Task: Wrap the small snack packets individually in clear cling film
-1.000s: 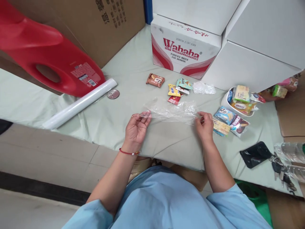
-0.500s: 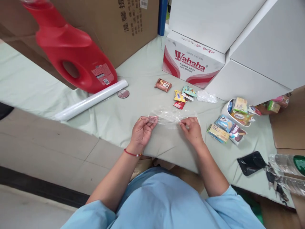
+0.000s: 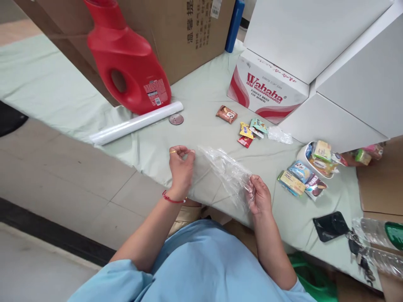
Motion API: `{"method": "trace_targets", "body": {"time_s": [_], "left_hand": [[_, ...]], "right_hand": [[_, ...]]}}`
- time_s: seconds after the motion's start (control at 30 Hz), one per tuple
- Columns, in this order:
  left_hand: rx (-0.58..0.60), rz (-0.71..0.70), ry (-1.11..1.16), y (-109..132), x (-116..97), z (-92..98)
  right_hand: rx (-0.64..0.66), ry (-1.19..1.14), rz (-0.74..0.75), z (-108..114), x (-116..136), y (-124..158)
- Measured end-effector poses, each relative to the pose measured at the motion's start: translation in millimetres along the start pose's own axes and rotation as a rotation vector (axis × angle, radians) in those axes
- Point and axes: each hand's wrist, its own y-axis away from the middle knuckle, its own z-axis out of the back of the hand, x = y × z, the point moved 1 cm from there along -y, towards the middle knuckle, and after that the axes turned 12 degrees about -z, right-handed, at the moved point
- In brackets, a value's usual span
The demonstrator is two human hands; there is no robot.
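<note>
My right hand (image 3: pixel 260 193) is closed on the lower right end of a thin, clear plastic bag (image 3: pixel 225 170), crumpled near the fingers. The bag stretches up and left from there, above the cloth-covered table. Close to its upper left corner is my left hand (image 3: pixel 181 167), with thumb and fingertips pinched together. Whether a bit of film sits in that pinch cannot be made out. Beyond the bag lie several small wrapped snacks: a brown packet (image 3: pixel 226 114), a yellow one (image 3: pixel 246 130), a green one (image 3: pixel 258 124) and a red one (image 3: pixel 244 141).
A white tub (image 3: pixel 304 156) of snacks stands at right, with more packets (image 3: pixel 291 183) beside it. A white roll (image 3: pixel 138 123), a round metal disc (image 3: pixel 176 119) and a red jug (image 3: pixel 132 63) are at left. Behind stands a Wahaha box (image 3: pixel 267 88); a black phone-like object (image 3: pixel 330 226) lies near right.
My hands have moved farther apart. The right hand has dropped and bunched its end of the bag, and the bag now slants. My left hand has shifted slightly left and up.
</note>
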Motion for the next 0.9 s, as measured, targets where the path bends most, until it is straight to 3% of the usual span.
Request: {"method": "trace_targets", "body": {"time_s": [0.07, 0.23, 0.33, 0.5, 0.57, 0.73, 0.9], "left_hand": [[0.05, 0.039, -0.062, 12.4, -11.3, -2.9], [0.516, 0.37, 0.024, 50.7, -35.2, -23.2], [0.602, 0.457, 0.145, 65.4, -36.1, -37.1], [0.581, 0.651, 0.393, 59.2, -27.4, -40.3], [0.56, 0.657, 0.399, 50.0, -25.2, -36.9], [0.474, 0.523, 0.282, 30.6, -20.7, -32.0], [0.415, 0.302, -0.075, 16.2, -11.6, -25.0]], "right_hand": [[0.001, -0.043, 0.025, -1.3, 1.4, 1.5], [0.027, -0.066, 0.053, -8.4, 0.3, 8.0], [0.021, -0.103, 0.04, -10.7, -2.3, 10.8], [-0.072, -0.22, 0.102, 8.2, 6.4, 3.9], [-0.095, -0.213, 0.119, 21.3, 12.9, -2.0], [-0.131, -0.08, 0.18, 47.9, 22.3, -13.3], [-0.273, 0.172, 0.352, 63.6, 20.6, -17.4]]}}
